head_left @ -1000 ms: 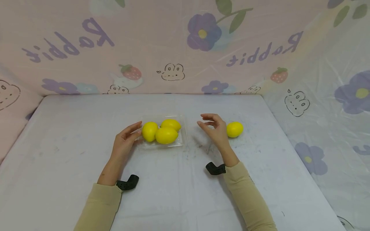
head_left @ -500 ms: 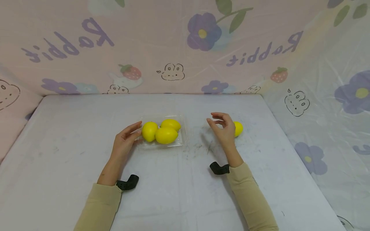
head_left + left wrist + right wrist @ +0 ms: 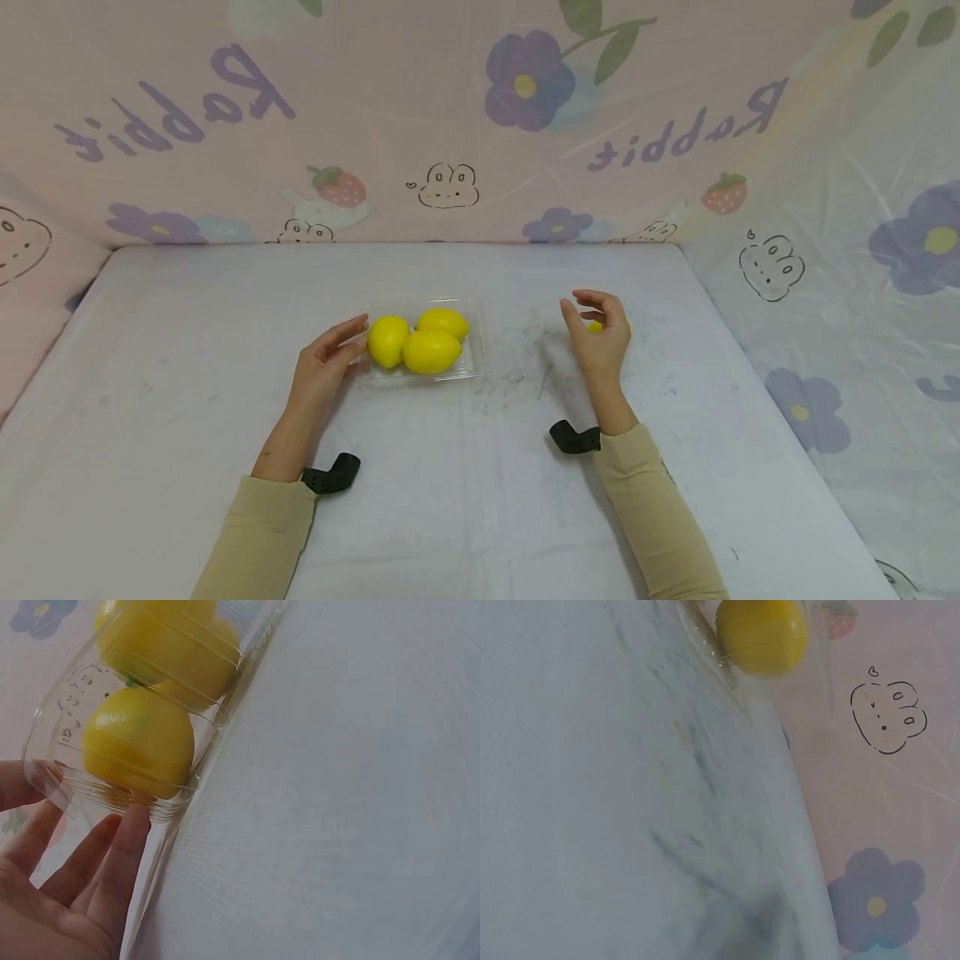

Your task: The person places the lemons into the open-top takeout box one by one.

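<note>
In the head view, a clear plastic container (image 3: pixel 471 372) holds three lemons (image 3: pixel 432 352). My left hand (image 3: pixel 321 368) is at the container's left end; in the left wrist view its extended fingers (image 3: pixel 124 859) touch the clear end wall, beside the nearest lemon (image 3: pixel 139 742). To the right, my right hand (image 3: pixel 606 346) is over another lemon (image 3: pixel 595 327), thumb and fingers bent with a gap between them. Most of that lemon is hidden behind the hand; a yellow patch shows between thumb and fingers. The right wrist view shows none of the right hand.
A white-covered table (image 3: pixel 187 400) carries everything, with dark smudges right of the container. Printed fabric (image 3: pixel 450 100) hangs along the back and sides. Each wrist wears a black camera mount (image 3: pixel 332 474). In the right wrist view, one lemon (image 3: pixel 763 636) shows in the container.
My right hand has moved to the right, away from the container and over the single lemon, which it now mostly covers. The left hand and the container have stayed in place.
</note>
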Demonstrator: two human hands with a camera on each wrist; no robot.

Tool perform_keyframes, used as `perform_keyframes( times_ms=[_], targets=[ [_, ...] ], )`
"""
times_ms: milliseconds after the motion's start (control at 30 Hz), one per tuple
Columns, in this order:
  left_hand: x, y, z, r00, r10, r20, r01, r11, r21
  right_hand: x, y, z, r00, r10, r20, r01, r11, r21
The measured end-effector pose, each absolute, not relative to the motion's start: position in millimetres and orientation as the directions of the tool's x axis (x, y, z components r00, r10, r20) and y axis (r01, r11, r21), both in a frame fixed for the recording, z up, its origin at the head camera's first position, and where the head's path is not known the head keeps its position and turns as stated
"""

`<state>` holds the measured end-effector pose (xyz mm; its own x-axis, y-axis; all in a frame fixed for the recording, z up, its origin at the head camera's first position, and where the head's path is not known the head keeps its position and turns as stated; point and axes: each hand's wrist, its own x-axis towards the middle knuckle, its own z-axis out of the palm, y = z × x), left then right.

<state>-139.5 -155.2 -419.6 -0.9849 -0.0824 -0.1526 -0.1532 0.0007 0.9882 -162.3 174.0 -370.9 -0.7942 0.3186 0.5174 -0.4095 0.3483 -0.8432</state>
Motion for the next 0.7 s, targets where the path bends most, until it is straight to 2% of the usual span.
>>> perform_keyframes(
  times_ms=[300, 700],
  targets=[
    [-139.0, -155.2, -419.2, -0.987, -0.080, -0.140, -0.140, -0.001, 0.990, -176.2, 191.3, -393.9, -0.742, 0.485, 0.464, -0.316, 0.358, -0.879],
    [-139.8, -154.7, -420.1, -0.985, -0.086, -0.152, -0.152, 0.000, 0.988, -178.2, 204.1, -399.6, -0.753, 0.542, 0.373, -0.234, 0.309, -0.922]
  ],
)
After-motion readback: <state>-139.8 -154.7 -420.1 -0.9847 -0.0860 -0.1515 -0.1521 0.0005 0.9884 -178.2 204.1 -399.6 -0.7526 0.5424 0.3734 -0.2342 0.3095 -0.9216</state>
